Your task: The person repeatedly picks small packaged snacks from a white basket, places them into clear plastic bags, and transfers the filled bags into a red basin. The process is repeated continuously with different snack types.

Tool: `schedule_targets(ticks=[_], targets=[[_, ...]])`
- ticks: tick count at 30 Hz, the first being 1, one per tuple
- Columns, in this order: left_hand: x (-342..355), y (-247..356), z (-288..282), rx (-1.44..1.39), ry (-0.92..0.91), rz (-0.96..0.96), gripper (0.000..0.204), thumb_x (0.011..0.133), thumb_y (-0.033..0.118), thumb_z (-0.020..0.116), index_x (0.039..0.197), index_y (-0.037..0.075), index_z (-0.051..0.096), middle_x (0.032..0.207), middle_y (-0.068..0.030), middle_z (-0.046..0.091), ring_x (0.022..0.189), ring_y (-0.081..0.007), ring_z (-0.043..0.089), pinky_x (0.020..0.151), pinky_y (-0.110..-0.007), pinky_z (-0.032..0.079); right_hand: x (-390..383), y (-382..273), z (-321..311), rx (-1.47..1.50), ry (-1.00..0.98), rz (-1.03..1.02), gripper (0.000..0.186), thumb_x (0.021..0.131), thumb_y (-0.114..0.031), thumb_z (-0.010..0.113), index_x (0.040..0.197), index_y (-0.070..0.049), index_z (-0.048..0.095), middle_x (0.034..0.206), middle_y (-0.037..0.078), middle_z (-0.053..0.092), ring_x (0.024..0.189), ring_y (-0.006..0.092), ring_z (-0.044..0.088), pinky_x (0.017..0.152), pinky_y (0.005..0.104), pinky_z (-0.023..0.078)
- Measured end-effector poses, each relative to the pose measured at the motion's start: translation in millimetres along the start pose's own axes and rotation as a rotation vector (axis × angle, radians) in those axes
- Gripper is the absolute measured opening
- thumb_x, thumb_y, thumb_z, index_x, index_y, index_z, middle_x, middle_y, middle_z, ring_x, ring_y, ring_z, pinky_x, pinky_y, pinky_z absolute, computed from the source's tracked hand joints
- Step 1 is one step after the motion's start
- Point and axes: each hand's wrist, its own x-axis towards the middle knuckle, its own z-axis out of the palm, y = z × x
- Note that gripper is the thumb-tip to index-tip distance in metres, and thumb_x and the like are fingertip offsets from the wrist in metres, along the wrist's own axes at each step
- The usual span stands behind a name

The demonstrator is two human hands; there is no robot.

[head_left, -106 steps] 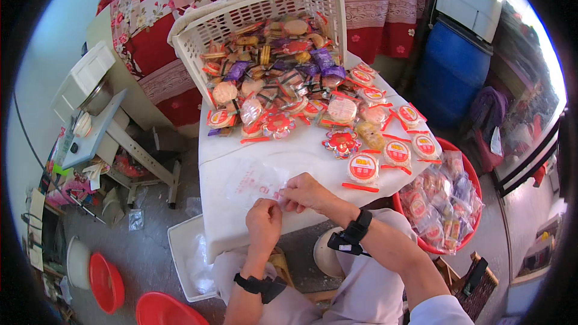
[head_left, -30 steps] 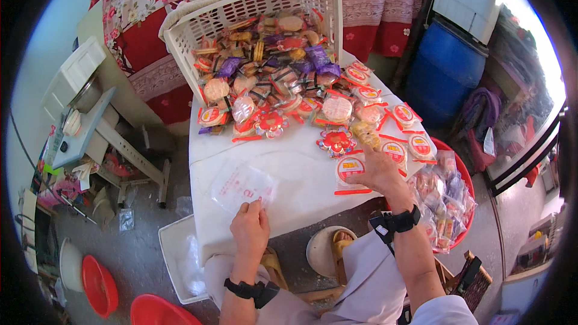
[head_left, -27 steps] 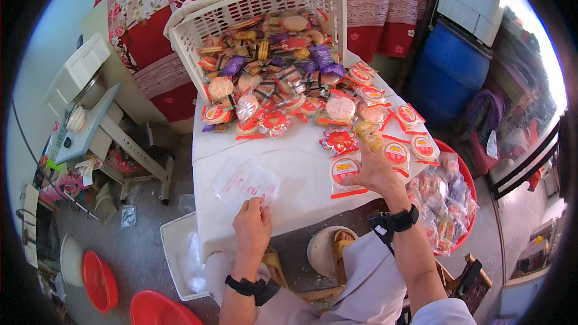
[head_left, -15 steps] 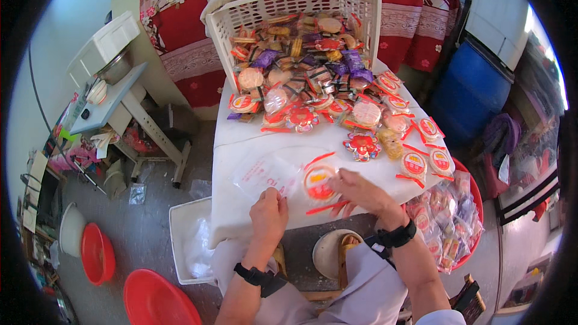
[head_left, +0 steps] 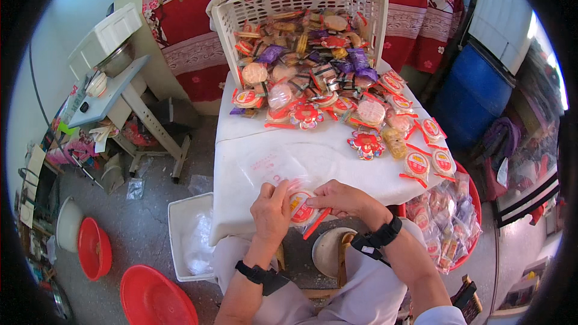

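Note:
My left hand (head_left: 271,209) and my right hand (head_left: 339,197) meet at the near edge of a white-covered table (head_left: 337,162). Between them they hold a round wrapped snack with a red and orange label (head_left: 300,206), which sits at the mouth of a clear plastic bag (head_left: 272,168) lying flat on the cloth. Both wrists wear black bands. Further back, several similar red-labelled snack packs (head_left: 367,143) lie spread across the table. Behind them a white plastic basket (head_left: 241,18) tipped on its side spills many mixed wrapped snacks (head_left: 313,66).
A red tub (head_left: 448,229) filled with bagged snacks stands at my right. A white bin (head_left: 186,241) is at the lower left, with red basins (head_left: 153,295) on the floor. A blue barrel (head_left: 472,93) is at the right, a metal stand (head_left: 120,84) at the left.
My right hand reached to the packs at the right, picked up one round snack and carried it back to the left hand and the clear bag.

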Motion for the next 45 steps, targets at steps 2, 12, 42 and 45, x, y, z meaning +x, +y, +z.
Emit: schedule_targets(ticks=[2, 12, 42, 45], targets=[[1, 2, -1, -0.003, 0.008, 0.032, 0.026, 0.082, 0.004, 0.065, 0.107, 0.010, 0.068, 0.077, -0.0099, 0.052, 0.066, -0.0301, 0.059, 0.056, -0.041, 0.047, 8, 2, 2, 0.076, 0.061, -0.066, 0.028, 0.092, -0.033, 0.068, 0.091, -0.005, 0.067, 0.059, -0.006, 0.050, 0.044, 0.0015, 0.037, 0.038, 0.0193, 0.027], [2, -7, -2, 0.081, 0.001, -0.048, 0.031, 0.080, 0.001, 0.065, 0.109, 0.010, 0.068, 0.079, -0.0105, 0.051, 0.068, -0.0291, 0.059, 0.058, -0.040, 0.047, 26, 19, 16, 0.404, 0.523, -0.294, 0.020, 0.093, -0.012, 0.062, 0.108, 0.002, 0.060, 0.079, 0.002, 0.061, 0.061, 0.0066, 0.057, 0.059, 0.0260, 0.057], [3, -1, 0, -0.123, -0.063, 0.101, 0.030, 0.080, -0.005, 0.059, 0.108, 0.002, 0.068, 0.086, -0.0137, 0.057, 0.071, -0.0319, 0.062, 0.062, -0.039, 0.050, 59, 1, 57, 1.118, -0.044, -0.510, 0.066, 0.100, -0.058, 0.033, 0.130, -0.001, 0.049, 0.127, 0.014, 0.058, 0.119, 0.0281, 0.054, 0.107, 0.0404, 0.038], [3, 0, 1, -0.111, -0.037, 0.084, 0.031, 0.080, -0.004, 0.059, 0.109, 0.003, 0.067, 0.087, -0.0139, 0.057, 0.071, -0.0328, 0.061, 0.062, -0.041, 0.050, 47, 2, 40, 0.940, 0.018, -0.309, 0.060, 0.100, -0.053, 0.039, 0.122, 0.000, 0.056, 0.115, 0.011, 0.065, 0.101, 0.0240, 0.064, 0.092, 0.0360, 0.050]])
